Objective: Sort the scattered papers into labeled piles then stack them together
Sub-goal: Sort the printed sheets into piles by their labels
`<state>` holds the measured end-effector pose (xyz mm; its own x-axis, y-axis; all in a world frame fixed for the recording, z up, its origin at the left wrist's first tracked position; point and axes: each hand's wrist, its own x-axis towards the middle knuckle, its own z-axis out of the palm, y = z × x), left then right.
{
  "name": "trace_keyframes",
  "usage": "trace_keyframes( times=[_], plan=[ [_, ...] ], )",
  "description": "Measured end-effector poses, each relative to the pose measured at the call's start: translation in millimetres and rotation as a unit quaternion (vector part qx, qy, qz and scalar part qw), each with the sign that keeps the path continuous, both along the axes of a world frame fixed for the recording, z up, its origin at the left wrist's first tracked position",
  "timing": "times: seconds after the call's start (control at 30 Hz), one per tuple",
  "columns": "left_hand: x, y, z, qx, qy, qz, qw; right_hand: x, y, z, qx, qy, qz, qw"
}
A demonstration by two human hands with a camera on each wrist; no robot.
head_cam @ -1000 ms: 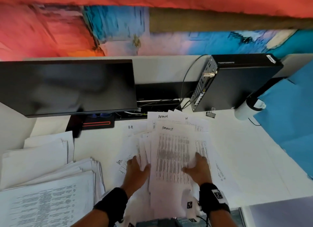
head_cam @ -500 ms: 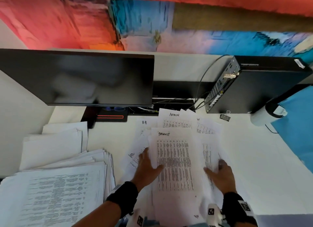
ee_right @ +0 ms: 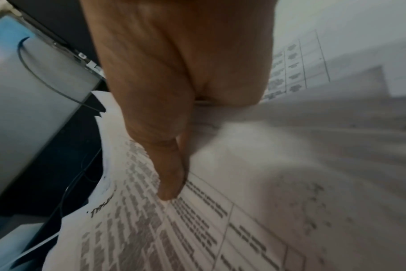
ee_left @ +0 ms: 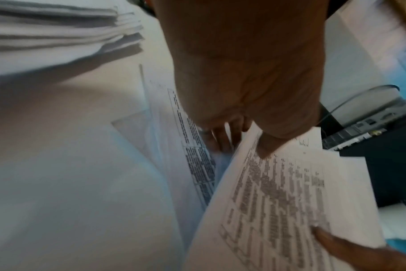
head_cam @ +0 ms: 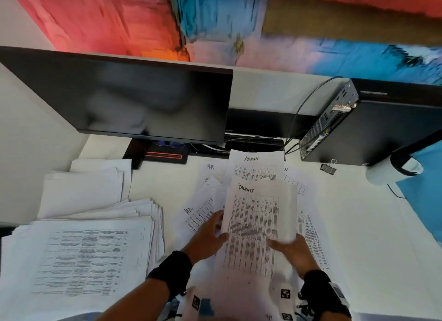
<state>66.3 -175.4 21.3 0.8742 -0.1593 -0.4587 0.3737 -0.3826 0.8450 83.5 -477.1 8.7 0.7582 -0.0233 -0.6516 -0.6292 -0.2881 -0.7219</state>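
Note:
A bundle of printed sheets headed "TASKLIST" is raised slightly over the spread papers at the desk's middle. My left hand pinches its left edge, thumb on top and fingers underneath. On the right edge, my right hand grips with the thumb lying on the print. Beneath and behind lie the sheets labelled "ADMIN" and "H-R", a slanted labelled sheet, and more sheets to the right.
A thick paper stack fills the near left, with a blank pile behind it. A monitor and a black computer box stand at the back. A binder clip and a white roll lie right.
Both hands went from lying flat on the spread papers to gripping the tasklist bundle by its side edges. The bundle's edges now curl up off the desk.

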Motion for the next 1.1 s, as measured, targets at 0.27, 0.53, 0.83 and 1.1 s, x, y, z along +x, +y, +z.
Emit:
trace_keyframes(
  times=[0.27, 0.53, 0.83, 1.1],
  plan=[
    [-13, 57, -19, 0.373, -0.011, 0.071, 0.925, 13, -5, -15, -0.081, -0.055, 0.056, 0.994],
    [6, 78, -10, 0.181, -0.001, 0.191, 0.965, 12, 17, -5, -0.043, -0.009, 0.115, 0.992],
    [9, 80, -18, -0.293, 0.129, 0.295, 0.900, 7, 8, 4, 0.005, 0.008, 0.062, 0.998],
    [-12, 39, -3, -0.264, 0.149, 0.187, 0.934, 12, 39, -3, -0.003, -0.030, 0.024, 0.999]
  ],
)
